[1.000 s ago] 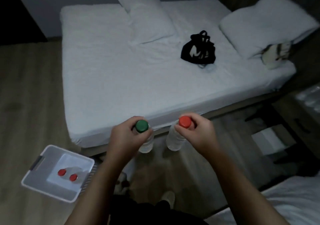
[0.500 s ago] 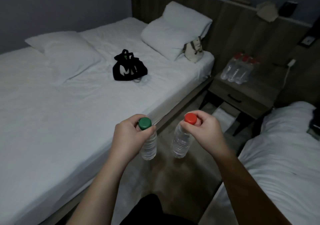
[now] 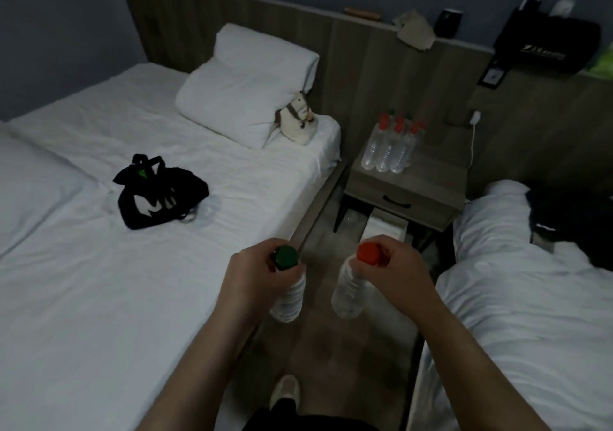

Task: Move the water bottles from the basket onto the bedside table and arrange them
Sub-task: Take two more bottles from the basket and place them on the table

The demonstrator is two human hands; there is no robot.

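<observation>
My left hand (image 3: 252, 275) grips the neck of a clear water bottle with a green cap (image 3: 288, 298). My right hand (image 3: 398, 271) grips the neck of a second clear bottle with a red cap (image 3: 351, 293). Both bottles hang upright over the floor in the aisle between two beds. Ahead stands the wooden bedside table (image 3: 431, 178), with several red-capped bottles (image 3: 386, 147) grouped at its back left. The basket is out of view.
A white bed (image 3: 99, 281) with a black bag (image 3: 159, 195), pillows and a small cloth pouch (image 3: 298, 122) lies to the left. A second bed (image 3: 530, 298) is on the right. A charger cable (image 3: 474, 139) hangs beside the table. My foot (image 3: 285, 391) is on the floor.
My view has swung right and forward, away from the basket on the floor. The bedside table has come closer and more central. Both hands still hold their bottles.
</observation>
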